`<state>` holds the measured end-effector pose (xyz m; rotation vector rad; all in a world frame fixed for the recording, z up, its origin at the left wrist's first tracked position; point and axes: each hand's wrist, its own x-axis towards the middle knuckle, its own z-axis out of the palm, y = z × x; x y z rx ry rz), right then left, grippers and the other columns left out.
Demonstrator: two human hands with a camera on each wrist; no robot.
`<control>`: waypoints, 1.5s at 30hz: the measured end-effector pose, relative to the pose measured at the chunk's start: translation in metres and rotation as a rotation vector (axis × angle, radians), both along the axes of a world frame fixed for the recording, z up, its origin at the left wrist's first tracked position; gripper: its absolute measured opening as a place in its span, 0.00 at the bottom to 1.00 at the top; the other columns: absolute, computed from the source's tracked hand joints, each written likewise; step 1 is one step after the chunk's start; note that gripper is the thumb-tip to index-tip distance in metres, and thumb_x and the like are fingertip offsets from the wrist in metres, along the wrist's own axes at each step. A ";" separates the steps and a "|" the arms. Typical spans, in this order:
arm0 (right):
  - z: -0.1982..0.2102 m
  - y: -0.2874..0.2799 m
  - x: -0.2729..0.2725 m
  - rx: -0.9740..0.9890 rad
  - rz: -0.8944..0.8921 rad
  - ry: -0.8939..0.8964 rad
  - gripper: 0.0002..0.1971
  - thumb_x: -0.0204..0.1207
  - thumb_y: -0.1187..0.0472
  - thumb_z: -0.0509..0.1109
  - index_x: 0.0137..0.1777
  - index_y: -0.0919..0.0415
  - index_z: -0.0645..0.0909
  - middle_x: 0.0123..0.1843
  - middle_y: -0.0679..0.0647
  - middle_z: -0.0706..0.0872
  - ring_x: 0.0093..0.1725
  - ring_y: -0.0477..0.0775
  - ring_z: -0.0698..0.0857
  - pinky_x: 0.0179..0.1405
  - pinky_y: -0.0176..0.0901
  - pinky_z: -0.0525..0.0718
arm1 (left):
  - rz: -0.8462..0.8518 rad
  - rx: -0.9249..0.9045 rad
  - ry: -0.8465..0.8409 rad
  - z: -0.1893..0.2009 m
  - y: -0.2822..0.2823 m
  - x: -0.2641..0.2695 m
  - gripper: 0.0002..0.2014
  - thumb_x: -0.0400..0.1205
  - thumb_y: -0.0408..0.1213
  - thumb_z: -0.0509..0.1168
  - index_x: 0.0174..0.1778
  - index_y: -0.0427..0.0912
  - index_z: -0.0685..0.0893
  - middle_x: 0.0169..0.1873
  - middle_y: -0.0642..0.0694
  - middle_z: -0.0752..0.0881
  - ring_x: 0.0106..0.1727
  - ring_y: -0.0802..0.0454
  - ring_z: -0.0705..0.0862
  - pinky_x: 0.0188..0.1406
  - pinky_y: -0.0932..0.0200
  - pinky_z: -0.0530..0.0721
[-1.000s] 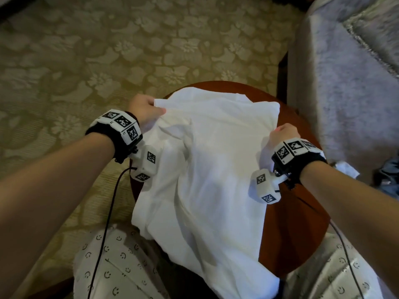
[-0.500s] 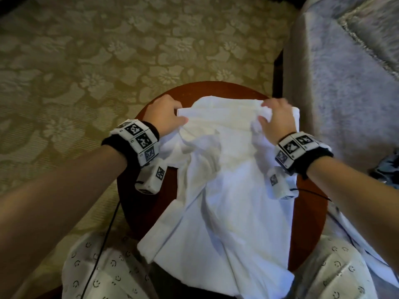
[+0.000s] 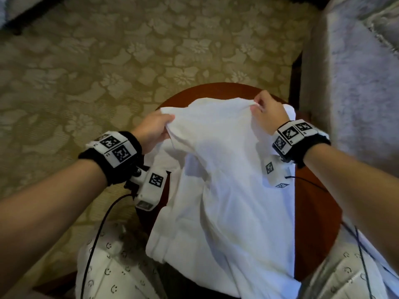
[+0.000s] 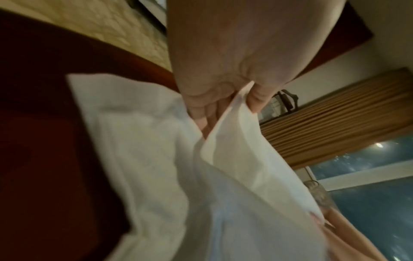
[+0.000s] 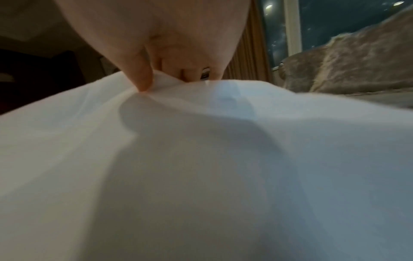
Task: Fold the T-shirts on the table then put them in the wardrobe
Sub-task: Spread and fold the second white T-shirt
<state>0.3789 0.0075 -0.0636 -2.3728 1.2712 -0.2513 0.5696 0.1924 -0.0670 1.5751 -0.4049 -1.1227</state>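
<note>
Both hands lift far edge of shirt off table, likely to bring it toward the body for a fold.

Left hand (image 3: 153, 130) pinches shirt (image 3: 226, 190) edge at 10 o'clock, right hand (image 3: 266, 114) pinches it at 1 o'clock, stretching the edge taut between them; the rest drapes over table (image 3: 313, 212) toward 6. Count: one shirt, one table, two hands.

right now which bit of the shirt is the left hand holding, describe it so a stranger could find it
Start at the round red-brown table beside the grey sofa; a white T-shirt lies over it. The left hand pinches the shirt's far left corner, lifted off the table, opposite the corner in the right hand.
</note>
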 end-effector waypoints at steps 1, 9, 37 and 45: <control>0.001 0.004 0.004 0.009 0.054 0.018 0.07 0.84 0.60 0.56 0.57 0.61 0.70 0.43 0.63 0.81 0.46 0.64 0.80 0.42 0.49 0.71 | 0.042 -0.002 0.070 -0.004 0.003 0.001 0.10 0.87 0.30 0.52 0.56 0.37 0.78 0.43 0.46 0.85 0.43 0.55 0.86 0.41 0.65 0.84; 0.006 0.019 0.050 0.018 0.146 -0.081 0.04 0.86 0.59 0.52 0.54 0.59 0.65 0.34 0.54 0.76 0.37 0.60 0.77 0.35 0.48 0.70 | 0.310 -0.211 0.532 -0.014 0.012 0.006 0.18 0.82 0.33 0.49 0.63 0.28 0.75 0.61 0.32 0.83 0.62 0.39 0.82 0.63 0.47 0.78; -0.001 0.002 0.066 0.116 0.151 0.330 0.22 0.81 0.44 0.61 0.60 0.63 0.78 0.55 0.60 0.83 0.57 0.62 0.81 0.48 0.46 0.75 | -0.374 0.164 -1.020 -0.011 -0.034 -0.007 0.14 0.83 0.40 0.62 0.63 0.39 0.79 0.59 0.43 0.82 0.59 0.46 0.80 0.57 0.55 0.76; 0.019 -0.024 0.033 0.151 0.268 0.159 0.10 0.74 0.54 0.74 0.48 0.60 0.82 0.38 0.50 0.79 0.43 0.50 0.78 0.35 0.39 0.71 | -0.533 0.091 -1.081 -0.006 -0.100 -0.028 0.15 0.81 0.35 0.63 0.64 0.43 0.80 0.61 0.44 0.83 0.63 0.45 0.79 0.58 0.55 0.76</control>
